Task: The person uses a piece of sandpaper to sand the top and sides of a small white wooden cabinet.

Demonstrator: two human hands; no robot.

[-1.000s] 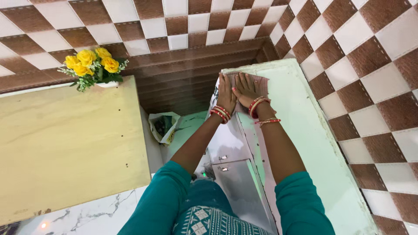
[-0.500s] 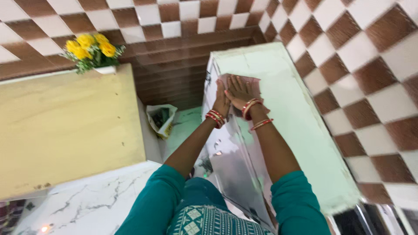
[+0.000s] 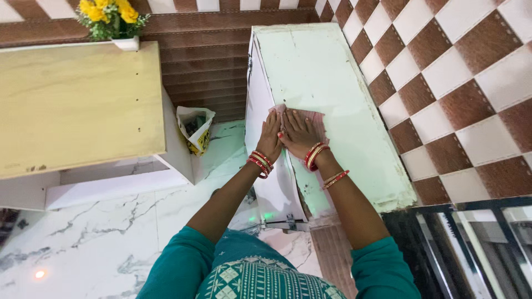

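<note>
Two flat hands, left hand (image 3: 270,137), right hand (image 3: 300,134), grip apart, pressing pink cloth (image 3: 316,119), cabinet top (image 3: 327,72).

two hands (image 3: 288,135), one cloth (image 3: 316,119), one cabinet (image 3: 332,83)

cloth (image 3: 310,119): pinkish woven fabric, matt
cabinet top (image 3: 327,83): pale green paint, matt, worn edges
floor (image 3: 111,232): white marble, glossy
wall (image 3: 471,83): tiles, textured

— What colours do you see?
— My cloth (image 3: 303,119) is dusty pink, on a pale green cabinet top (image 3: 327,77); my bangles (image 3: 313,155) are red and gold.
— At two o'clock?
— Brown-and-white checked wall tiles (image 3: 443,72) (yellow flowers (image 3: 108,12) at eleven).
</note>
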